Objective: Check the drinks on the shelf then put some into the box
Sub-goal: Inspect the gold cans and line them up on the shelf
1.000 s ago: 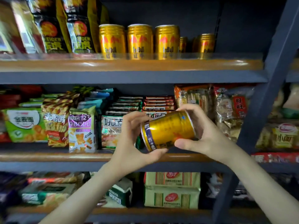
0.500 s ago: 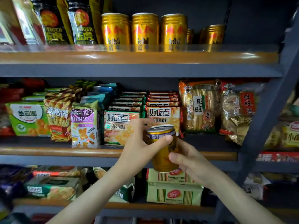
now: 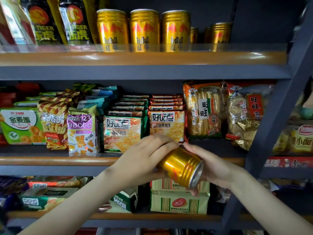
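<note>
A gold drink can (image 3: 181,167) lies tilted between both hands in front of the middle shelf, its silver end turned down and to the right. My left hand (image 3: 142,158) covers its upper left side. My right hand (image 3: 210,168) cups it from the right, fingers under the silver end. On the top shelf (image 3: 144,58) stand three gold Red Bull cans (image 3: 144,28) in a front row, with more gold cans (image 3: 219,32) behind at the right. No box is in view.
Black Tiger drink pouches (image 3: 59,24) stand left of the cans. Snack packets (image 3: 122,133) fill the middle shelf and more packs (image 3: 179,200) the lower one. A dark slanted shelf post (image 3: 277,116) rises at the right.
The can went from lying sideways to upright, and is now tipped with its silver end toward the lower right. Both hands dropped lower with it, and the view shifted slightly.
</note>
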Demonstrator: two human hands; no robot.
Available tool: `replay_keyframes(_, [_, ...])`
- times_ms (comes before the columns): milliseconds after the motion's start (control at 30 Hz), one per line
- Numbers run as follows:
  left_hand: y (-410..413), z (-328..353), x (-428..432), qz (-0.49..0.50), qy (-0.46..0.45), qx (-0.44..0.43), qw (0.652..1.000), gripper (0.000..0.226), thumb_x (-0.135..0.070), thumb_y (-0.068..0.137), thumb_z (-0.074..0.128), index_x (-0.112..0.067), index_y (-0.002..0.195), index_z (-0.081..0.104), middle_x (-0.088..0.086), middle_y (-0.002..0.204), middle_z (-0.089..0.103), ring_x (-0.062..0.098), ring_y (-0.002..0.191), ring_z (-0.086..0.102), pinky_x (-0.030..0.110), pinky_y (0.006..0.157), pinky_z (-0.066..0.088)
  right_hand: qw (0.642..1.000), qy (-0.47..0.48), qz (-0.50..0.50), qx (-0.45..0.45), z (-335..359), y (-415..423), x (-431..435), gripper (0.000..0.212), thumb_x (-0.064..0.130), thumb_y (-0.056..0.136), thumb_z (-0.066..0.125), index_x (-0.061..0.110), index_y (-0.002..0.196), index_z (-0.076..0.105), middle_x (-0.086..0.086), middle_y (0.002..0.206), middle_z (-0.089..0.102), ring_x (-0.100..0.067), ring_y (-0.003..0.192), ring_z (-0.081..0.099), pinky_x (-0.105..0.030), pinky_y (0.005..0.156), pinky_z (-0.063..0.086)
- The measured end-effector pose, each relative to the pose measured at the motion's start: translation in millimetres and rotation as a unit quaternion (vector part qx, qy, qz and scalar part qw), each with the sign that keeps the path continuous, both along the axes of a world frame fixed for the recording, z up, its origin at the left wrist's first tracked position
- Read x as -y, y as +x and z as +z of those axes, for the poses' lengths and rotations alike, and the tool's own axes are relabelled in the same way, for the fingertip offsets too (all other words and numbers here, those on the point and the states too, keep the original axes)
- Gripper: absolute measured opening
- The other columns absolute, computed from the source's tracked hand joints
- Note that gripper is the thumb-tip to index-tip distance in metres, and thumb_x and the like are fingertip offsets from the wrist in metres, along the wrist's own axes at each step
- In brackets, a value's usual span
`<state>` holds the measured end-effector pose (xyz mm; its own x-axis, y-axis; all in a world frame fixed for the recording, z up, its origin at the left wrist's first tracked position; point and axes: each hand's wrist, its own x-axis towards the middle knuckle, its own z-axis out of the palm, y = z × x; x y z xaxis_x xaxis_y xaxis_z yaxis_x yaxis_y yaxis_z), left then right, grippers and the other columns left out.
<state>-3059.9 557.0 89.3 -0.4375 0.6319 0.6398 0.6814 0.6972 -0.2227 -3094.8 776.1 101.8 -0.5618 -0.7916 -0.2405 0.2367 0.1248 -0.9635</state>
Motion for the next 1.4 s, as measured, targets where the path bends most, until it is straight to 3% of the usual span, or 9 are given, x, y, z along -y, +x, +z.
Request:
replay_keyframes(133, [10,-4,-13,0.055,0.184,0.142,0.971,0.076,-0.065,0.069,0.068,-0.022,0.126,0.043,-0.012,0.111,0.052,-0.003,0.101,0.049,0.005,0.090,0.037,1.000,0.004,0.013,-0.019,4,-12,-13,0.101,0.079,0.075,0.016,-0.001,0.121,0.058,-0.023,0.076,0.066,-0.026,0.059,0.065,-0.030,0.055,0.054])
replay_keyframes(267, [17,10,-28,0.113,0.336,0.281,0.892,0.063,-0.074,0.062,0.066,-0.035,0.105,0.043,-0.020,0.099,0.051,-0.013,0.088,0.052,0.004,0.066,0.038,0.980,-0.055,-0.126,-0.146,7,-6,-12,0.090,0.085,0.071,0.039,0.011,0.116,0.064,-0.020,0.096,0.068,-0.029,0.085,0.067,-0.035,0.068,0.056])
replay_keyframes(400, [13,18,-42,0.158,0.335,0.306,0.877,0.054,-0.066,0.068,0.072,-0.029,0.098,0.047,-0.011,0.093,0.053,-0.001,0.078,0.053,0.012,0.060,0.038,0.956,-0.001,-0.176,-0.235,14,11,2,0.075,0.074,0.065,0.065,0.035,0.127,0.050,0.007,0.113,0.069,-0.011,0.105,0.065,-0.038,0.097,0.049])
replay_keyframes(533, [16,37,-45,0.125,0.278,0.338,0.890,0.062,-0.072,0.066,0.060,-0.030,0.110,0.048,-0.015,0.101,0.049,-0.001,0.091,0.052,0.013,0.071,0.039,0.938,-0.029,-0.243,-0.246,35,18,4,0.073,0.055,0.055,0.078,0.028,0.120,0.059,0.006,0.109,0.072,-0.011,0.101,0.067,-0.036,0.095,0.051])
replay_keyframes(667, [23,73,-34,0.069,0.248,0.384,0.887,0.056,-0.069,0.064,0.062,-0.033,0.106,0.057,-0.010,0.096,0.068,0.006,0.087,0.065,0.035,0.081,0.054,0.929,-0.102,-0.254,-0.249,58,21,-12,0.070,0.040,0.052,0.076,0.027,0.119,0.058,0.005,0.104,0.073,-0.014,0.100,0.069,-0.033,0.089,0.054])
replay_keyframes(867, [34,122,-38,0.075,0.247,0.218,0.941,0.066,-0.071,0.058,0.063,-0.036,0.114,0.060,-0.016,0.099,0.067,-0.001,0.087,0.063,0.031,0.080,0.054,0.868,-0.092,-0.226,-0.433,102,38,-11,0.084,0.055,0.063,0.083,0.060,0.127,0.030,0.027,0.119,0.055,-0.002,0.111,0.060,-0.026,0.086,0.054])
replay_keyframes(1067, [22,188,-36,0.047,0.192,-0.030,0.980,0.084,-0.075,0.068,0.053,-0.022,0.133,0.049,-0.017,0.104,0.051,-0.002,0.094,0.050,0.011,0.078,0.045,0.757,-0.111,-0.243,-0.596,189,33,0,0.072,0.038,0.067,0.083,0.049,0.117,0.032,0.032,0.105,0.051,-0.002,0.099,0.062,-0.027,0.077,0.057])
replay_keyframes(1200, [-7,226,-16,0.069,0.152,-0.081,0.983,0.079,-0.070,0.081,0.043,-0.019,0.141,0.044,-0.012,0.123,0.047,0.002,0.117,0.044,0.011,0.095,0.031,0.751,-0.083,-0.302,-0.581,238,-6,-4,0.069,0.034,0.064,0.087,0.040,0.111,0.037,0.012,0.103,0.058,-0.007,0.093,0.063,-0.035,0.085,0.055])
replay_keyframes(1400, [-49,237,8,0.138,0.078,-0.150,0.976,0.060,-0.050,0.090,0.040,-0.015,0.138,0.050,0.006,0.129,0.055,0.021,0.113,0.053,0.036,0.094,0.046,0.781,0.091,-0.384,-0.484,264,-82,-22,0.079,0.027,0.062,0.090,0.025,0.116,0.032,-0.002,0.111,0.050,-0.016,0.098,0.053,-0.037,0.081,0.051])
